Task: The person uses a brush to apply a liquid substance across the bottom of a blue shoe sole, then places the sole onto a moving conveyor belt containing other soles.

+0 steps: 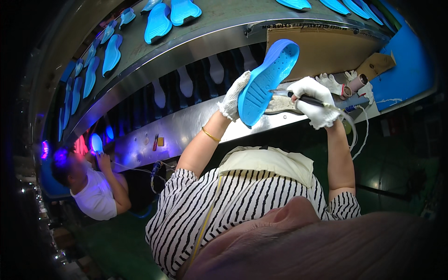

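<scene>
My left hand (233, 95), in a white knit glove, grips a blue shoe sole (269, 77) by its edge and holds it up, tilted, with the dotted tread side toward me. My right hand (315, 103), also gloved, is closed around a dark-handled tool (305, 99). The tool's metal tip points left and reaches the sole's lower right edge. A thin white cord (355, 135) hangs from the tool below my right wrist. Both hands are raised in front of a steel conveyor frame (186, 123).
Several blue soles (158, 21) lie on the upper grey belt, and pale soles (185, 81) show on the dark tier below. Cardboard (322, 46), spare white gloves (332, 83) and a tape roll (357, 83) sit at the right. A co-worker (95, 189) works under violet light at lower left.
</scene>
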